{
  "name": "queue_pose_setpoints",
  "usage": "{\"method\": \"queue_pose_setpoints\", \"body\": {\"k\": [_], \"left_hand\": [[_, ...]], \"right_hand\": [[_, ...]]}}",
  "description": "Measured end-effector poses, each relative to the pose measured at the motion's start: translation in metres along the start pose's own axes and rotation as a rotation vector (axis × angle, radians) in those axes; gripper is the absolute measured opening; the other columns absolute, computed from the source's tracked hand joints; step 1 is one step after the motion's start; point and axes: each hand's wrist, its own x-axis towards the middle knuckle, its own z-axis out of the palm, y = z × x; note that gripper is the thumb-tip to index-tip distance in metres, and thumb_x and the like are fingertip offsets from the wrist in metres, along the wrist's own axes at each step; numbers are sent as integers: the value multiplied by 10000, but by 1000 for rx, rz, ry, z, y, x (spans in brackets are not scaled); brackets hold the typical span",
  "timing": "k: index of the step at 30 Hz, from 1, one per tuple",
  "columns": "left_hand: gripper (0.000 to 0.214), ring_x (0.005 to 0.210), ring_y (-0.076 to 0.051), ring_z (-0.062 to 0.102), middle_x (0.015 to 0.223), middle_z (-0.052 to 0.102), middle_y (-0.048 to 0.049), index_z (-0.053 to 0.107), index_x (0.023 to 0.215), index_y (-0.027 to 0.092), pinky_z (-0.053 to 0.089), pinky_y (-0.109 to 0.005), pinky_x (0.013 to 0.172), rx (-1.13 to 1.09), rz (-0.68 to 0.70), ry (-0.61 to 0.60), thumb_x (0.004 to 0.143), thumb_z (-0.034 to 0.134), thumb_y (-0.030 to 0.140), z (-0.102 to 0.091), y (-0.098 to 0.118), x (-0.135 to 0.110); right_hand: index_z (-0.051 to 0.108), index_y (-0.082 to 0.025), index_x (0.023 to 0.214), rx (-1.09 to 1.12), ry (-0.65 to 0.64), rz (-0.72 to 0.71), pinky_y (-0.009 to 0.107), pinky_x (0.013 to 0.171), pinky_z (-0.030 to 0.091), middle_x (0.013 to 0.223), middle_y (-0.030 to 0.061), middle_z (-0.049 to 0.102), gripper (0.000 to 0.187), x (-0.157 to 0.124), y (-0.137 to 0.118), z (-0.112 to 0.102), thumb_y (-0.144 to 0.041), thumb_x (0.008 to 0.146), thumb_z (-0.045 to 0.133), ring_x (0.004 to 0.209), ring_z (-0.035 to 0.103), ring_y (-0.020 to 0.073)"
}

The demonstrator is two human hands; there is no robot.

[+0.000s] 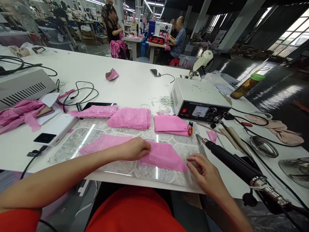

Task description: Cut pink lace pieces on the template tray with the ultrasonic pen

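Note:
A pink fabric piece (166, 158) lies on a clear glass plate (79, 141) at the table's front edge. My left hand (134, 149) rests on the fabric's left part, fingers curled and pressed down on it. My right hand (205, 172) touches the fabric's right corner with fingers spread and slightly bent. A strip of pink lace (103, 143) extends left from under my left hand. A black-handled hot cutting tool (231, 162) lies just right of my right hand, tip pointing up-left.
Stacks of pink lace (130, 118) and pink cloth (171, 124) sit behind the plate. A white control box (199, 100), cables, metal dishes (263, 146), a bottle (246, 85) and a phone (155, 72) surround it. Other people sew at machines in the background.

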Motion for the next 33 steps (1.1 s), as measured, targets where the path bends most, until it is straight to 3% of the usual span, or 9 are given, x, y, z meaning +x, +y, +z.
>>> {"method": "queue_pose_setpoints", "body": {"k": [3, 6, 8, 11, 15, 19, 23, 29, 33], "left_hand": [[187, 530, -90, 421, 590, 519, 27, 513, 615, 150, 285, -209, 541, -24, -3, -1, 753, 443, 44, 0, -1, 1], [179, 531, -90, 421, 589, 522, 25, 521, 623, 146, 288, -209, 548, -27, 4, 12, 765, 452, 62, -1, -4, 2], [174, 527, -88, 412, 579, 506, 30, 519, 622, 145, 289, -210, 548, -31, 3, 20, 767, 460, 71, -1, -5, 3], [175, 527, -88, 409, 580, 493, 33, 517, 619, 145, 297, -207, 547, -42, -3, 22, 770, 460, 77, -2, -6, 2], [175, 540, -89, 431, 594, 513, 28, 533, 631, 144, 309, -202, 550, -40, -27, 15, 773, 466, 67, -3, -4, -1], [174, 573, -100, 480, 634, 567, 16, 565, 659, 145, 331, -203, 562, -30, -28, 2, 782, 475, 61, -3, -3, -4], [169, 603, -110, 512, 663, 600, 11, 591, 672, 145, 347, -204, 568, -9, -26, -23, 779, 495, 56, -5, -3, -4], [125, 700, -134, 600, 793, 693, -19, 670, 850, 146, 404, -206, 618, -37, -26, -46, 821, 549, 132, -7, -6, -4], [260, 722, -150, 635, 839, 714, -43, 638, 1044, 138, 441, -212, 623, -215, -60, -46, 813, 638, 258, -5, -12, -4]], "right_hand": [[641, -220, 957, -25, 17, -110, 315, 683, 551, 1001, 91, 645, 165, 3, -22, 9, -349, 869, 588, 839, 637, 200], [612, -191, 1039, -87, 44, -245, 388, 829, 531, 1049, 116, 637, 251, 12, -49, 32, -334, 834, 635, 980, 605, 248], [603, -169, 1049, -156, 69, -298, 408, 822, 514, 1053, 127, 639, 273, 19, -60, 49, -310, 818, 640, 967, 591, 260], [616, -164, 954, -260, 114, -327, 381, 776, 492, 1009, 110, 654, 139, 25, -61, 63, -177, 828, 558, 904, 586, 239], [607, -172, 853, -358, 154, -294, 351, 757, 473, 941, 83, 660, 159, 19, -38, 57, -80, 827, 480, 865, 591, 217], [595, -179, 868, -411, 133, -235, 340, 744, 480, 914, 74, 657, 132, 8, -17, 39, -117, 842, 482, 834, 609, 208], [595, -198, 902, -330, 136, -176, 314, 727, 490, 899, 51, 658, 112, 10, -14, 27, -196, 883, 485, 794, 624, 182], [632, -198, 928, -96, 153, -123, 252, 582, 458, 773, 9, 665, 129, 47, -43, 20, -242, 883, 520, 581, 567, 116], [654, -202, 861, 4, 15, -168, 256, 603, 448, 736, 6, 678, 138, 82, -84, 32, -202, 860, 516, 614, 586, 125]]}}
